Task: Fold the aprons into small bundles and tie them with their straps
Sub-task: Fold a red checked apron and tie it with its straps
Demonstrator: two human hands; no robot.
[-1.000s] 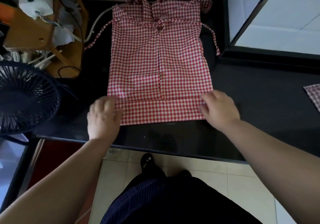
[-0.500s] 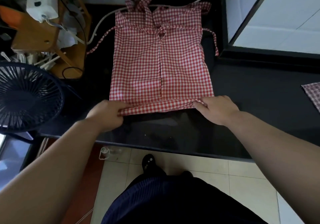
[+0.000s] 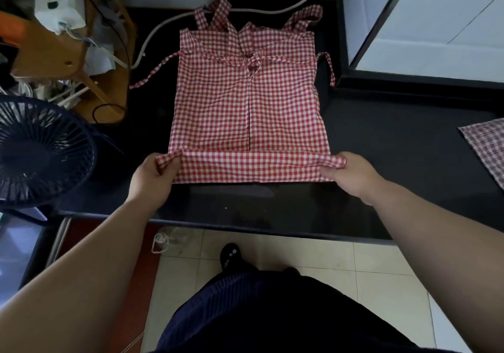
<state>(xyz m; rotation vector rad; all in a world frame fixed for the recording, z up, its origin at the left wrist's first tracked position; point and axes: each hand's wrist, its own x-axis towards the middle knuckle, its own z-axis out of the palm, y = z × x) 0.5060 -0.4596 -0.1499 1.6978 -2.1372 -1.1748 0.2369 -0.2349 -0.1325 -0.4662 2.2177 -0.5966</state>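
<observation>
Apron (image 3: 248, 107) lies flat near the counter's (image 3: 381, 148) front edge, with its straps (image 3: 152, 72) trailing toward the back. Left hand (image 3: 152, 181) and right hand (image 3: 351, 175) each pinch one end of the near folded band. Half a second ago the band was a thin roll; it's now turned over wider, so the fold-up is advancing. Fingertips are hidden under cloth. Second checked cloth (image 3: 488, 145) is cut off at the right edge.
</observation>
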